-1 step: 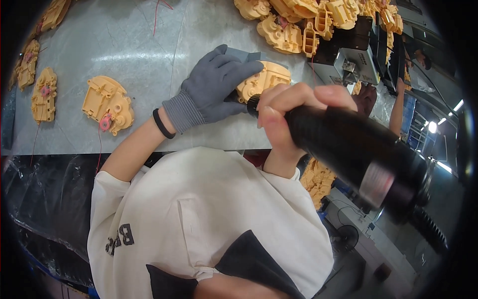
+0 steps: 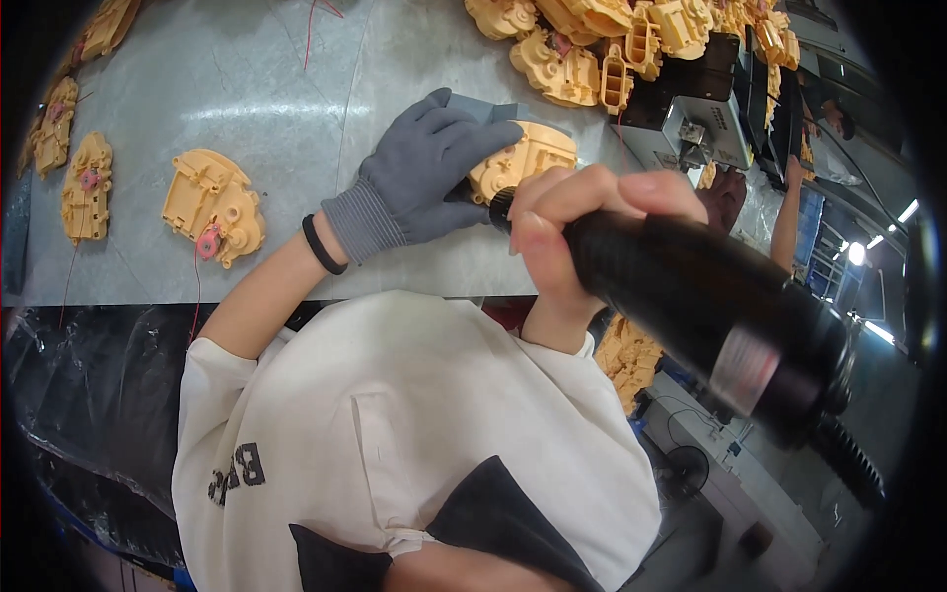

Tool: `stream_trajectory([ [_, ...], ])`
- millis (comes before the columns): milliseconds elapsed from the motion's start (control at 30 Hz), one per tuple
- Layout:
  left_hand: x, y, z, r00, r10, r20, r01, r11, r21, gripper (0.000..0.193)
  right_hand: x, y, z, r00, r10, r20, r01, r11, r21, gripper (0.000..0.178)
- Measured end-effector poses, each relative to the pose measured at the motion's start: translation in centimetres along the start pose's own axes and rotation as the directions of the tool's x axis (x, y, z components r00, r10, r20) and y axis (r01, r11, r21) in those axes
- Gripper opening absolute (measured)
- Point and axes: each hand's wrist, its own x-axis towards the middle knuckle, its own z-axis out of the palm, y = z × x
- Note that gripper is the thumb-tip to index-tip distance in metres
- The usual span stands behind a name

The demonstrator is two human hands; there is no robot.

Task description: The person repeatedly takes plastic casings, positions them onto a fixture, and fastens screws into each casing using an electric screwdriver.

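Observation:
My left hand (image 2: 419, 173), in a grey knit glove, holds a yellow-orange moulded plastic housing (image 2: 545, 148) by its left side. The housing rests on a grey block-like fixture (image 2: 480, 109) on the metal table. My bare right hand (image 2: 582, 212) is wrapped round a black electric screwdriver (image 2: 691, 286), its cable running off to the lower right. The screwdriver's ribbed nose points at the housing's near edge. Its bit and the exact contact point are hidden behind my fingers.
Two similar housings with pink parts and red wires, a nearer one (image 2: 212, 207) and another (image 2: 89, 187), lie on the left of the table (image 2: 286, 89). A heap of housings (image 2: 562, 69) fills the far right. Beside it stands a metal-and-black device (image 2: 695, 133). Another person's arm (image 2: 786, 217) shows at right.

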Motion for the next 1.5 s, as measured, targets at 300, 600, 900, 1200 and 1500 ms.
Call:
stream_trajectory([
  [300,-0.1,0.0,0.3,1.000,-0.006,-0.024,0.007,1.000,0.008,0.065,0.3,0.2,0.1,0.999,-0.035,0.041,0.030,0.993,0.114,0.059],
  [600,-0.1,-0.1,0.6,0.999,-0.008,-0.034,0.010,0.999,0.039,0.065,0.4,0.1,-0.4,0.998,0.059,0.002,-0.059,0.997,0.052,0.072],
  [900,0.9,2.3,-4.8,0.941,-0.314,0.124,0.335,0.829,-0.448,0.072,0.3,-1.1,0.2,0.978,0.193,-0.080,-0.195,0.981,-0.014,0.069],
  [1200,39.0,17.9,3.5,0.792,-0.168,-0.587,-0.447,0.495,-0.745,0.051,-3.5,15.6,24.0,0.995,0.040,0.086,-0.032,0.995,-0.096,0.049],
  [1500,26.1,10.6,6.0,0.946,0.055,-0.318,-0.288,0.590,-0.754,0.034,-1.3,5.4,-3.0,0.958,-0.263,-0.114,0.177,0.855,-0.488,0.030],
])
